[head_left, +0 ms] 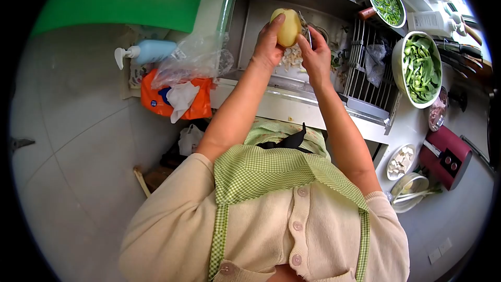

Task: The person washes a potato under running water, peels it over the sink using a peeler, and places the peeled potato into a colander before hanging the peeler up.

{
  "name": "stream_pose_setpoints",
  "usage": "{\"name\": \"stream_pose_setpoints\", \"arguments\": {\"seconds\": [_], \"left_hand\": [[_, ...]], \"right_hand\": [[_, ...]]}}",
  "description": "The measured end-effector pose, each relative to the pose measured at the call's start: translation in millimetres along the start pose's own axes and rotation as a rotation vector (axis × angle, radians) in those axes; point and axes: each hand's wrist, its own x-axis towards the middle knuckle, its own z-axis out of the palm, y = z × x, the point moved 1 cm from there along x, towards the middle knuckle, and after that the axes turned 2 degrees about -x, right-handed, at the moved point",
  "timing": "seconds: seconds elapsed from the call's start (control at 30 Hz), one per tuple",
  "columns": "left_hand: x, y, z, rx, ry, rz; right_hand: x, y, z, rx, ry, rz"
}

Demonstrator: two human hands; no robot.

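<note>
Over the sink (255, 18), my left hand (268, 44) is wrapped round a pale yellow, peeled-looking potato (288, 30). My right hand (317, 57) is closed on a metal peeler (303, 23), whose head is at the potato's right side. Whether the blade touches the potato I cannot tell. Below both hands, pale peelings (293, 58) lie on the sink bottom. Part of the peeler's handle is hidden by my fingers.
A wire rack (360, 68) spans the sink's right side. Right of it stand a bowl of green leaves (395, 65), a bowl of chopped greens (403, 18) and a plate of white cubes (389, 169). A blue pump bottle (156, 51) and orange packet (201, 102) are left.
</note>
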Motion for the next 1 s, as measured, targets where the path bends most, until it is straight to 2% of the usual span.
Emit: {"name": "stream_pose_setpoints", "arguments": {"seconds": [0.03, 0.1, 0.17, 0.2, 0.23, 0.3, 0.37, 0.5, 0.57, 0.73, 0.9, 0.97, 1.0], "left_hand": [[1.7, 0.1, -3.1, 0.022, 0.011, 0.056], [3.6, 7.3, -13.4, -0.003, -0.017, 0.026], [5.5, 9.6, -20.3, 0.017, 0.026, 0.049], [4.4, 9.9, -19.7, 0.015, 0.028, 0.052], [3.2, 9.6, -18.6, 0.014, 0.031, 0.057], [0.6, 7.7, -16.6, 0.014, 0.034, 0.061], [-0.9, 6.0, -14.1, 0.078, -0.03, 0.086], [2.1, 2.4, -13.9, 0.107, -0.019, 0.128], [4.5, -0.8, -12.7, 0.134, 0.042, 0.2], [16.4, -10.1, -9.0, 0.013, 0.172, 0.215], [17.3, -10.7, -4.4, -0.014, 0.207, 0.215], [14.5, -7.1, -0.5, -0.119, 0.253, 0.131], [11.3, -4.2, 1.7, -0.12, 0.255, 0.132]], "right_hand": [[1.0, 4.3, -2.6, 0.107, -0.048, 0.018], [-5.1, 11.5, -12.9, 0.016, -0.045, 0.067], [-9.2, 15.0, -19.7, -0.211, -0.037, 0.044], [-11.3, 10.5, -17.5, -0.128, -0.01, -0.014], [-9.7, 5.0, -17.5, -0.129, -0.013, -0.015], [-4.6, -7.7, -18.1, -0.171, -0.058, -0.148], [5.1, -11.2, -16.7, -0.176, -0.07, -0.131], [-1.8, -26.9, -13.1, -0.282, -0.056, -0.126], [-15.2, -34.9, -6.7, -0.291, -0.017, -0.162], [-45.5, -29.9, 4.9, -0.316, 0.066, -0.324], [-62.1, -20.7, 5.1, -0.383, 0.043, -0.296], [-73.7, -14.7, 7.1, -0.378, 0.002, -0.366], [-78.2, -10.9, 9.3, -0.352, -0.037, -0.265]]}}
